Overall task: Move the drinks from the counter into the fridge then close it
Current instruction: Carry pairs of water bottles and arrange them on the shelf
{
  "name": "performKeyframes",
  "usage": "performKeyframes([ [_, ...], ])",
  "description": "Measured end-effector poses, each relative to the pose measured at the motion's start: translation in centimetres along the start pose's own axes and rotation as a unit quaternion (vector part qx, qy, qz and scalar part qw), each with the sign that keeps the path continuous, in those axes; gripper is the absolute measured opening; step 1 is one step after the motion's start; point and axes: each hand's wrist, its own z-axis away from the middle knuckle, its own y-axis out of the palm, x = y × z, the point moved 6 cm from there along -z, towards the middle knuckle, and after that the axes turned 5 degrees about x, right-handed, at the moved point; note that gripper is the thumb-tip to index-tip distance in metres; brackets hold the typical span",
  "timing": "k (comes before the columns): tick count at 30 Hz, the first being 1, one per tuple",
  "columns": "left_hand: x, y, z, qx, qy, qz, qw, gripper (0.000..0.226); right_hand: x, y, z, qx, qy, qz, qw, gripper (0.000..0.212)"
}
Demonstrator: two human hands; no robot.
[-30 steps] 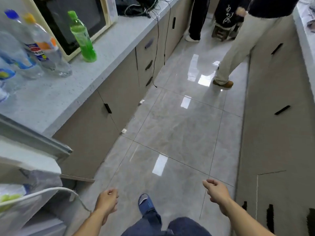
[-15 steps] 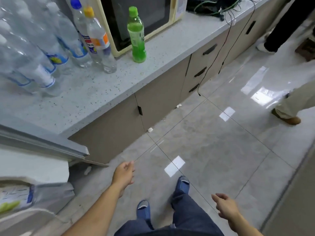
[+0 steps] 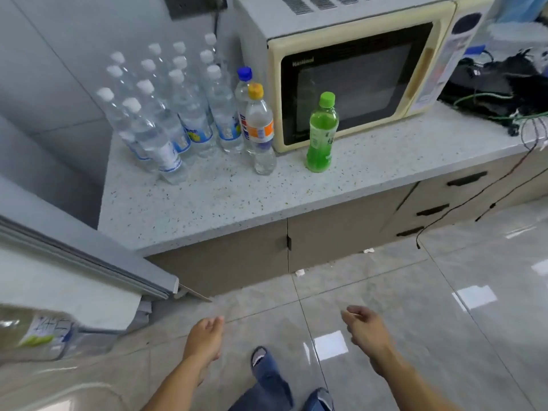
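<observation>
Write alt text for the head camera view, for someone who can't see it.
Two empty bare hands, left and right, hang open over a grey tiled floor, facing a speckled white counter with clear water bottles, a green drink bottle and a cream microwave.

The fridge door (image 3: pixel 89 262) runs off the left edge, its shelf contents smeared by blur. The rear water bottles (image 3: pixel 178 54) hide behind front ones. Bottle labels are unreadable.

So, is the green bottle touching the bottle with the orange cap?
Apart. The head view shows the green bottle standing alone in front of the microwave, with a bare strip of counter between it and the orange-capped bottle.
</observation>
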Motion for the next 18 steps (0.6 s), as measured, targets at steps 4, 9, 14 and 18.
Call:
performKeyframes([
  [4,-3.6,-0.9,-1.2,-0.009,0.025,0.054,0.998,0.036,9.7,4.4,-1.5,0.047,-0.078,0.033,0.995,0.021],
  [9,-11.2,-2.7,-1.9,-0.023,0.1,0.096,0.99,0.023,19.7,8.9,-1.7,0.08,-0.16,0.064,0.982,0.023],
  [14,-19.0,-6.0,-2.4,-0.064,0.171,0.168,0.969,0.018,28.9,13.3,-1.6,0.114,-0.248,0.097,0.957,0.026],
  [18,-24.4,-9.7,-2.3,-0.16,0.206,0.24,0.935,0.021,35.7,17.4,-1.4,0.133,-0.297,0.115,0.939,0.031],
])
